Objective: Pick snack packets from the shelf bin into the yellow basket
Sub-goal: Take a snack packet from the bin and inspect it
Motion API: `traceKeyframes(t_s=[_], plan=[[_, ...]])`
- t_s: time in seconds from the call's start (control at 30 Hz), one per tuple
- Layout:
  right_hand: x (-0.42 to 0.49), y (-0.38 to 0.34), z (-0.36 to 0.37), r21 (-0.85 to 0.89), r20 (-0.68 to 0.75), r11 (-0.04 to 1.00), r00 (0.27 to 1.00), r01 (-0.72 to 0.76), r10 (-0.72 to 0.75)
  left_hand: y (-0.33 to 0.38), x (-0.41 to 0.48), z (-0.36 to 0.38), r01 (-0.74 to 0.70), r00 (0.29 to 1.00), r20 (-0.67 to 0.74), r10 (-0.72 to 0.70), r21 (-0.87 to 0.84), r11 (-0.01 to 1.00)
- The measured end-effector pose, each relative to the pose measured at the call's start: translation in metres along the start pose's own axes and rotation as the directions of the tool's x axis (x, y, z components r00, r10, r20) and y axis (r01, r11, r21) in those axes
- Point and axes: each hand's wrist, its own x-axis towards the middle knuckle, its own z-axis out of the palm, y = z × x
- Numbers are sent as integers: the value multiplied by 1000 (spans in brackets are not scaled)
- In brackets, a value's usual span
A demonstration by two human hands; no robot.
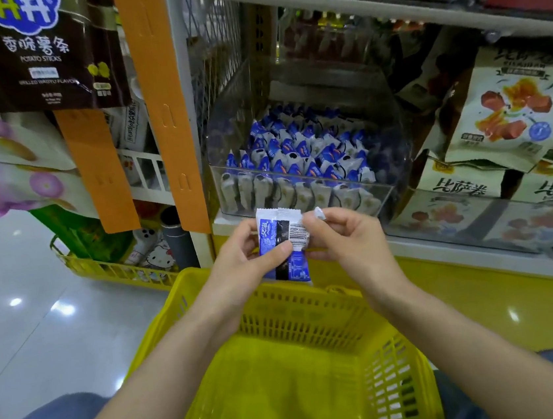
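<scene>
A blue, white and black snack packet (284, 243) is held upright between both hands, above the far rim of the yellow basket (287, 373). My left hand (243, 264) pinches its left side with thumb across the front. My right hand (347, 239) pinches its right edge, with a bit of white wrapper showing above the fingers. The clear shelf bin (305, 202) right behind holds several more blue and white packets (297, 158). The basket sits on my lap and looks empty inside.
Cream snack bags (509, 114) fill the shelf to the right. Orange hanging strips (159, 102) and a dark potato-sticks bag (40, 53) hang on the left. A second yellow basket (113, 269) with goods stands on the shiny floor at left.
</scene>
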Motion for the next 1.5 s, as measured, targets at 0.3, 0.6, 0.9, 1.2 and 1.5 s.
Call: traceKeyframes(t_s=[0.3,0.6,0.9,1.2,1.5], plan=[[-1,7,-2,-70,-72,994,993,88,-93,-16,2,7,-155,979,-72,193,355,922],[-11,18,0,-348,38,911,974,222,-223,-12,-4,14,-18,999,28,17,35,999],[-10,17,-13,-455,149,852,965,261,-216,-11,-4,12,-24,998,54,22,29,999],[-15,28,-25,-363,2,919,987,153,-163,-23,-6,15,71,997,37,-70,-30,997],[-33,78,-60,-264,-94,964,996,-17,-8,-70,-15,35,145,975,137,-174,197,970]])
